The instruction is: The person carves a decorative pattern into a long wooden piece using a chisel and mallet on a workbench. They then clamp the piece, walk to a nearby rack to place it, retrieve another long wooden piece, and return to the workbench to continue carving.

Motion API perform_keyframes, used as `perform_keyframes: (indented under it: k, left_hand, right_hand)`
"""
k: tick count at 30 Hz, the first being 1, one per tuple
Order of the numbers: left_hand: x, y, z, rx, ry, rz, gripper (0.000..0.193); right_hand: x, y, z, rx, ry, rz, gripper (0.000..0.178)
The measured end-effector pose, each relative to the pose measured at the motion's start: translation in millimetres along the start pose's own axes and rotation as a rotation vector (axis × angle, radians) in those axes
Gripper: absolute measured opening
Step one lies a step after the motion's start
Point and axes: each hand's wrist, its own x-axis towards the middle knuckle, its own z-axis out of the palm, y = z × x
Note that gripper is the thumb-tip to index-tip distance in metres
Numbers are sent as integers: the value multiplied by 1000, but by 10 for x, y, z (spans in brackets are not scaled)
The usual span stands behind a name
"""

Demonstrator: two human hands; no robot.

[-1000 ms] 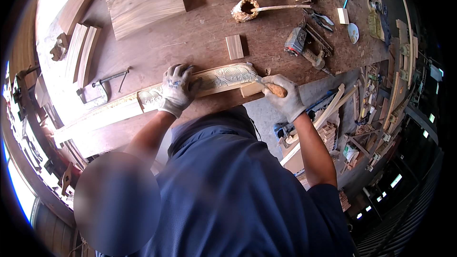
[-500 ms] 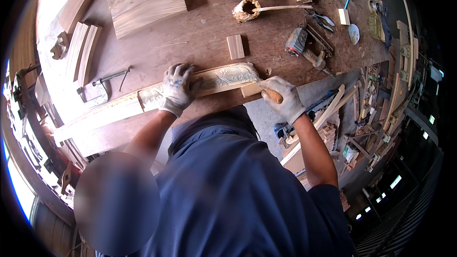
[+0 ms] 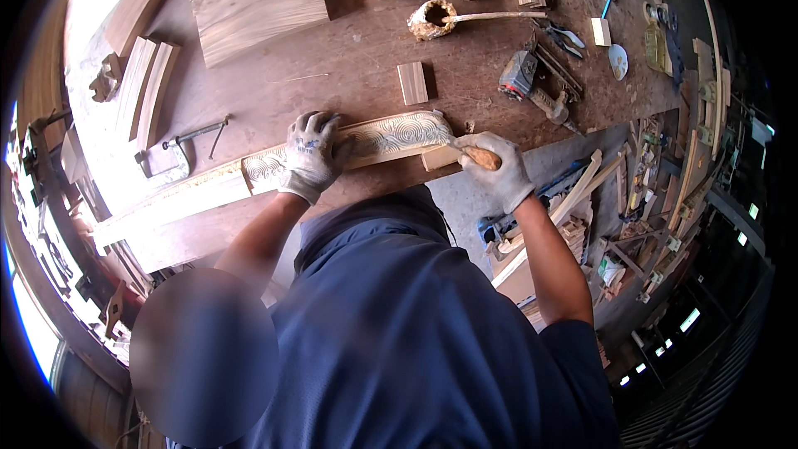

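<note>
A long pale wooden piece with carved swirls point(image 3: 401, 135) lies near the bench's front edge. My left hand point(image 3: 309, 162), in a whitish work glove, grips it around the middle, thumb toward the carving and fingers over the far side. In my gloved right hand point(image 3: 505, 179) is a chisel with an orange-brown wooden handle point(image 3: 484, 158). Its thin metal part points left, close to the carved piece's right end; whether the tip touches wood I cannot tell. A small pale block point(image 3: 440, 156) sits against the near side of that end.
On the workbench point(image 3: 357, 75) lie a small wood block point(image 3: 412, 83), a crusted glue pot point(image 3: 431, 20) with a stick, a nail gun point(image 3: 524, 75), a clamp point(image 3: 181, 158), curved wood pieces point(image 3: 150, 91) and a wide board point(image 3: 258, 4). Timber point(image 3: 573, 191) stands below, right.
My right hand has turned the chisel, so its handle points more to the right and its thin metal part now shows. The left hand and carved piece have stayed put.
</note>
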Motion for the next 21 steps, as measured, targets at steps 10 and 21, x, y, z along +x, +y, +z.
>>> perform_keyframes:
  k: [10, 21]
  left_hand:
    - [14, 12, -5, -3, 7, 8, 40]
    - [55, 774, 37, -190, -110, 487, 26]
  right_hand:
    - [-126, 84, 36, 358, 130, 264, 20]
    - [-282, -558, 400, 854, 45, 621, 18]
